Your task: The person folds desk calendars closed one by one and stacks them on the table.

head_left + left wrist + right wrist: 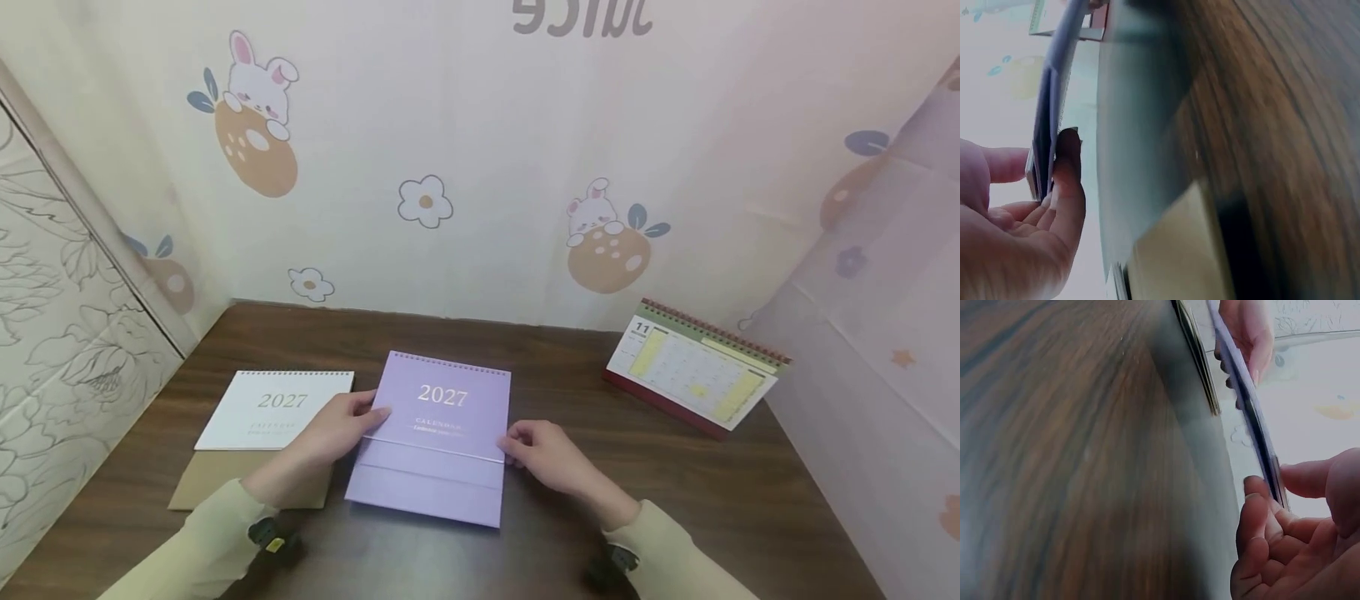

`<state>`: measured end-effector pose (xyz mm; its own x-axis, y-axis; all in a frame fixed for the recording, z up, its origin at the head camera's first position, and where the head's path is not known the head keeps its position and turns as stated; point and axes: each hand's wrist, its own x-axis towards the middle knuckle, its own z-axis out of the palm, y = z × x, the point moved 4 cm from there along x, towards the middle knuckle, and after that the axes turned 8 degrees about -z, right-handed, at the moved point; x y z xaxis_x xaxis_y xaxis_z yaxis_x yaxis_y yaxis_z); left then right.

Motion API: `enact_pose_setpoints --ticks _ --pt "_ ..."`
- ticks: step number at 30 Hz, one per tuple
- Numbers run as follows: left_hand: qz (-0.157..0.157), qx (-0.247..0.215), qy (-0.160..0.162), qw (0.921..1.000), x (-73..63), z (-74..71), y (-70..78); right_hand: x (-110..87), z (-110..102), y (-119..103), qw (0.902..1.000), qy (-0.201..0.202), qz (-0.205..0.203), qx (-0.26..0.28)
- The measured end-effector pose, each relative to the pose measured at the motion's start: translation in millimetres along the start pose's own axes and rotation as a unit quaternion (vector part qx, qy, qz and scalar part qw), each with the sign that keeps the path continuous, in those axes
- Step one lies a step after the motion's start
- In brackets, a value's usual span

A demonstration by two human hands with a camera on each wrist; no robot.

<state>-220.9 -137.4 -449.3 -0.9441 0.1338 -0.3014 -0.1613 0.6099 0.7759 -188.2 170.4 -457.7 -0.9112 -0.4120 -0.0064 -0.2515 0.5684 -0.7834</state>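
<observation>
A purple 2027 desk calendar [450, 425] with a spiral top is held between both hands, flattened and lifted off the table. My left hand [341, 427] pinches its left edge, thumb on the cover and fingers underneath, as the left wrist view shows with the calendar [1050, 106] edge-on. At the lower right edge, my right hand [551, 457] pinches it between thumb and curled fingers; the right wrist view shows that hand [1291, 531] at the calendar's edge. A white 2027 calendar [281, 408] with a tan base lies flat on the left, partly behind my left forearm.
A red-and-green desk calendar [693, 367] showing month 11 stands propped open at the back right of the dark wooden table [570, 375]. A printed curtain [502, 150] hangs along the table's back edge. A flower-patterned panel [60, 350] stands at the left.
</observation>
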Motion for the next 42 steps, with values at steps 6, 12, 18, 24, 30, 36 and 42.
enact_pose_setpoints --ticks 6,12,18,24,30,36,42 --pt "0.002 0.034 0.013 0.9993 -8.3 -12.3 -10.1 9.3 14 -8 0.9998 -0.009 -0.018 0.001" --pt "0.022 0.075 0.039 0.9962 -19.4 -25.3 -19.4 17.6 28 -20 0.9995 -0.021 -0.025 -0.007" --pt "0.026 0.105 0.065 0.992 -23.6 -36.7 -24.3 25.0 37 -31 0.9996 -0.017 -0.021 0.01" --pt "0.043 0.128 0.091 0.9867 -27.5 -50.4 -23.2 32.6 42 -42 0.9994 -0.014 -0.005 0.03" --pt "0.039 0.144 0.118 0.9817 -31.1 -69.1 -32.4 45.7 57 -57 0.9986 -0.01 0.001 0.051" --pt "0.032 0.156 0.139 0.9773 -31.6 -81.7 -52.1 60.1 74 -66 0.9993 -0.003 -0.003 0.037" --pt "0.017 0.157 0.151 0.9759 -29.8 -91.9 -67.8 73.7 89 -73 0.9996 -0.024 -0.007 0.016"
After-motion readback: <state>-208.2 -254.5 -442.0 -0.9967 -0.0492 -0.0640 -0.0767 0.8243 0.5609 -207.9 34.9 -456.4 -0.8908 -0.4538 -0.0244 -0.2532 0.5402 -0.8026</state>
